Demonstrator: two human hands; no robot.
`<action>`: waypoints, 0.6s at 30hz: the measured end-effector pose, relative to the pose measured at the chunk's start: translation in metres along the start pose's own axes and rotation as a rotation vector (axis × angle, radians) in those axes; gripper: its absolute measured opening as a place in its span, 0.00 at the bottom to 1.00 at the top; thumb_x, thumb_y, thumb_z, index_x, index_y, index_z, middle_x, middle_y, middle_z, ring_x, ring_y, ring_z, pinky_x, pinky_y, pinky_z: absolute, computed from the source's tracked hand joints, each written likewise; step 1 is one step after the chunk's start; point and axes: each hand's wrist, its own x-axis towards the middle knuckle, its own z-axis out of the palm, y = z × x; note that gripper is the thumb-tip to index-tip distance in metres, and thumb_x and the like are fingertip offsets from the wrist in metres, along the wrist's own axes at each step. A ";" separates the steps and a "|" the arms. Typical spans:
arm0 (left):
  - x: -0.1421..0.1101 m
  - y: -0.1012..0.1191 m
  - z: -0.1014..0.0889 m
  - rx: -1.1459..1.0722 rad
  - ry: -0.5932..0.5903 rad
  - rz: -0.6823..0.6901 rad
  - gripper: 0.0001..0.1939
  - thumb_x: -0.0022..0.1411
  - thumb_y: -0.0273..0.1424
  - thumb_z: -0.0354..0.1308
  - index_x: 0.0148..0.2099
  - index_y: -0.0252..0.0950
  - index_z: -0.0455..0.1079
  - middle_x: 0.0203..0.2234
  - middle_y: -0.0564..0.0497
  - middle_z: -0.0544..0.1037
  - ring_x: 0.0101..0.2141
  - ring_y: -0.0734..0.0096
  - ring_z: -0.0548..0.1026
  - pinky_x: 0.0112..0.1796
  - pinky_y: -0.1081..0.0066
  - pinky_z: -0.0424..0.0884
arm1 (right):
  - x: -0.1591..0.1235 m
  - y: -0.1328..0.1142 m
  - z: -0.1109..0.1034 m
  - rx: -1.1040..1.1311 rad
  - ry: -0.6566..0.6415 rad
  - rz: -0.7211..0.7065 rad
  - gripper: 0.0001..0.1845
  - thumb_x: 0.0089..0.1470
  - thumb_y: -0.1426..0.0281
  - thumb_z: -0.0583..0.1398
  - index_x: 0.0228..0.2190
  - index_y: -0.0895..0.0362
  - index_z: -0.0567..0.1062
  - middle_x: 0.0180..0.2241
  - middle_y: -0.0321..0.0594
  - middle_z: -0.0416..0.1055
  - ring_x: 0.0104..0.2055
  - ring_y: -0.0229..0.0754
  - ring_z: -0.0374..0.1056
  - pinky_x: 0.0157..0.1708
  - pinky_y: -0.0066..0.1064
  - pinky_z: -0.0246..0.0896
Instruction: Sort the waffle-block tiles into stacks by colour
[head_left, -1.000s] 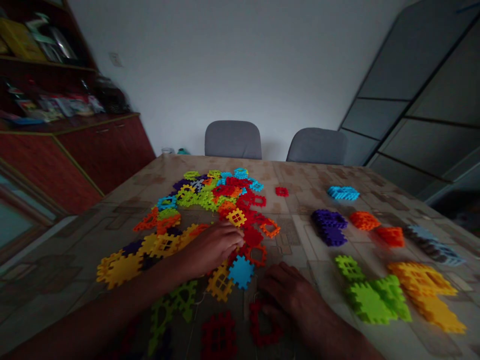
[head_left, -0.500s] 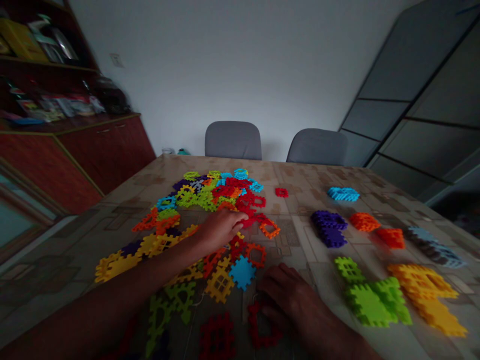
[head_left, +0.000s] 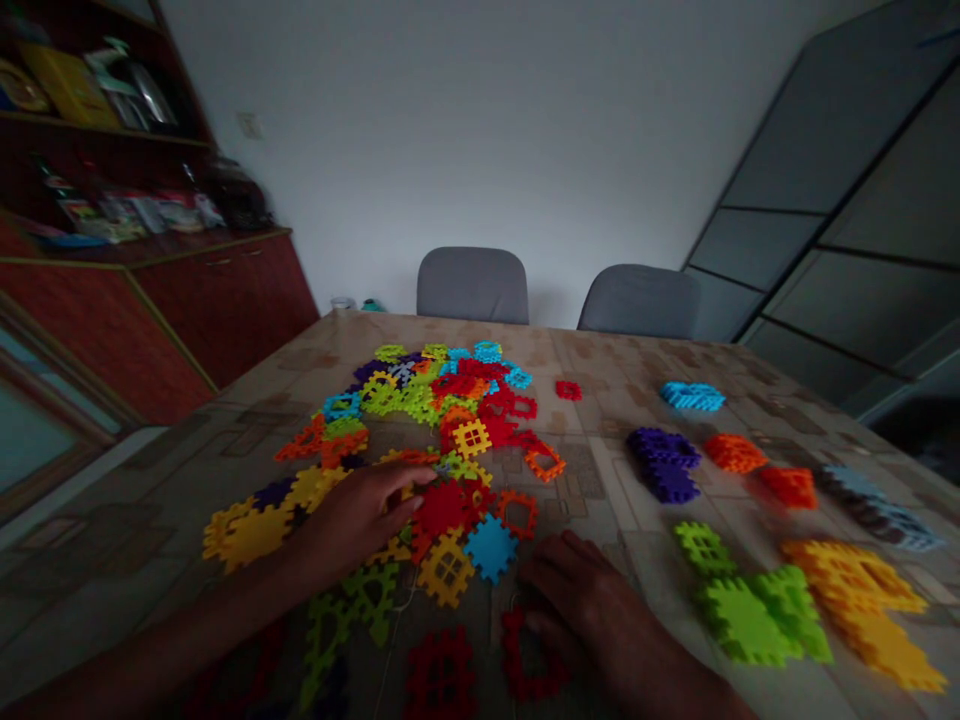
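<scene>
My left hand (head_left: 367,508) is over the pile of plastic interlocking tiles, thumb and forefinger apart. Its thumb tip is at the edge of a solid red tile (head_left: 442,508); whether it touches is hard to tell. Close by lie a yellow window tile (head_left: 472,438), an amber window tile (head_left: 447,567) and a blue tile (head_left: 490,548). My right hand (head_left: 577,590) is low on the table with curled fingers, its thumb side over a red square frame tile (head_left: 517,675). Dim light hides part of that grip. A red window tile (head_left: 441,672) lies left of it.
Sorted stacks stand on the right: light blue (head_left: 691,396), purple (head_left: 664,465), orange (head_left: 735,453), green (head_left: 750,615), yellow (head_left: 862,590) and grey (head_left: 881,510). A lone red frame (head_left: 568,390) lies farther back. Two grey chairs (head_left: 472,285) stand behind the table.
My left hand has drawn back toward me and to the left, and its fingers have parted. A solid red tile and a yellow window tile now show. The right hand stays put.
</scene>
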 end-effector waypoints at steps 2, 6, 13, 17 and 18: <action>-0.001 -0.005 -0.009 0.019 0.030 -0.018 0.18 0.67 0.37 0.53 0.54 0.41 0.77 0.43 0.49 0.85 0.31 0.64 0.79 0.35 0.68 0.74 | 0.000 0.000 0.000 -0.002 -0.006 0.002 0.07 0.64 0.71 0.61 0.44 0.55 0.75 0.46 0.40 0.73 0.48 0.49 0.67 0.50 0.43 0.65; 0.005 -0.019 -0.035 -0.003 0.084 -0.057 0.20 0.67 0.43 0.52 0.49 0.39 0.78 0.45 0.47 0.84 0.41 0.58 0.81 0.39 0.69 0.75 | 0.000 0.000 0.000 -0.010 -0.018 0.012 0.06 0.64 0.72 0.61 0.43 0.55 0.76 0.46 0.41 0.74 0.48 0.50 0.68 0.50 0.45 0.66; -0.016 -0.030 -0.078 -0.072 0.008 -0.099 0.14 0.68 0.36 0.54 0.51 0.41 0.77 0.47 0.62 0.82 0.47 0.65 0.80 0.47 0.72 0.71 | 0.001 0.001 0.004 -0.031 -0.003 -0.006 0.09 0.62 0.77 0.61 0.43 0.56 0.76 0.45 0.42 0.74 0.46 0.50 0.69 0.48 0.44 0.68; -0.046 -0.034 -0.088 -0.045 0.010 -0.131 0.12 0.66 0.32 0.56 0.47 0.40 0.78 0.42 0.64 0.84 0.43 0.67 0.80 0.44 0.74 0.71 | 0.001 0.002 0.005 -0.043 -0.013 -0.013 0.10 0.61 0.77 0.61 0.44 0.56 0.76 0.45 0.43 0.74 0.47 0.51 0.69 0.48 0.46 0.68; -0.054 -0.035 -0.089 -0.033 0.012 -0.137 0.11 0.65 0.32 0.57 0.46 0.40 0.79 0.40 0.63 0.84 0.42 0.67 0.81 0.42 0.74 0.72 | 0.001 0.002 0.006 -0.049 -0.010 -0.019 0.10 0.61 0.77 0.61 0.44 0.56 0.76 0.45 0.43 0.74 0.47 0.52 0.69 0.48 0.47 0.69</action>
